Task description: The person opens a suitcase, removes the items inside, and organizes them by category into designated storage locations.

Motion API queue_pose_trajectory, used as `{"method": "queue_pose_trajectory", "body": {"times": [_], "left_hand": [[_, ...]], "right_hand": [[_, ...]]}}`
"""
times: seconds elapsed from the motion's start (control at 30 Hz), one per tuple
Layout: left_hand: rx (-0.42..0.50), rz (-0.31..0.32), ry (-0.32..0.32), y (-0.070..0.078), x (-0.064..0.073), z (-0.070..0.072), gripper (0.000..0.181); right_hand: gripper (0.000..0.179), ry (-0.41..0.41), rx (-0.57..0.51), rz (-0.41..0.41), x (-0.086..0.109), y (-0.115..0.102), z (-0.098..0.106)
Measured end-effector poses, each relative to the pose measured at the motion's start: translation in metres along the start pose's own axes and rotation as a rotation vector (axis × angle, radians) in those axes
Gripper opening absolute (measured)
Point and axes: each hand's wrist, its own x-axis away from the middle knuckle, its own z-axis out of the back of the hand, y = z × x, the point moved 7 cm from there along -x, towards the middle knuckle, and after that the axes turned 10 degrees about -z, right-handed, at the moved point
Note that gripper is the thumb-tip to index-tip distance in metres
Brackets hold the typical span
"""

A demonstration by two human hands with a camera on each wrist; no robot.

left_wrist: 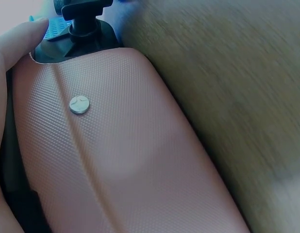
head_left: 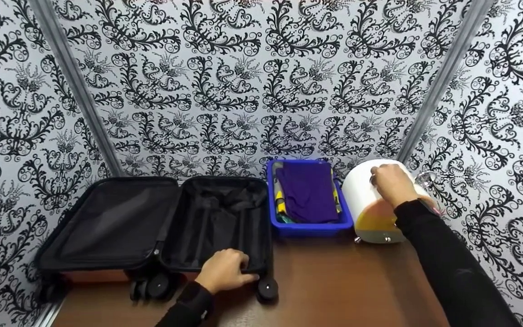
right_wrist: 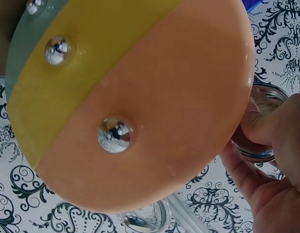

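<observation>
An open suitcase point(head_left: 225, 218) with a black lining and a pinkish shell point(left_wrist: 125, 126) lies spread in two halves. My left hand point(head_left: 226, 271) grips the front rim of its right half, near a black wheel point(head_left: 268, 289); the thumb point(left_wrist: 21, 41) shows beside the shell in the left wrist view. At the right, a white drum-shaped object point(head_left: 357, 186) lies on its side, its round end point(right_wrist: 179, 97) striped orange, yellow and grey-green, with silver ball studs. On top of it my right hand point(head_left: 393, 184) holds a shiny round glassy piece point(right_wrist: 269, 94), partly hidden by fingers.
Between suitcase and drum stands a blue basket point(head_left: 307, 229) with folded purple cloth point(head_left: 307, 190) on yellow and green items. A clear round piece point(head_left: 426, 178) sits at the drum's far right side. Patterned walls point(head_left: 243, 91) enclose the brown table point(head_left: 334, 281).
</observation>
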Motion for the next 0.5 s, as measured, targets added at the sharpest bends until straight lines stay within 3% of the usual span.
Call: {"method": "queue_pose_trajectory", "body": {"times": [0.27,0.5], "left_hand": [[-0.006,0.015,0.0,-0.002,0.0,-0.001,0.052],[-0.006,0.032,-0.005,-0.001,0.001,-0.003,0.053]], "right_hand": [[0.011,-0.032,-0.045,-0.081,-0.012,0.005,-0.009],[0.016,0.016,-0.085,-0.098,-0.021,0.011,-0.019]]}}
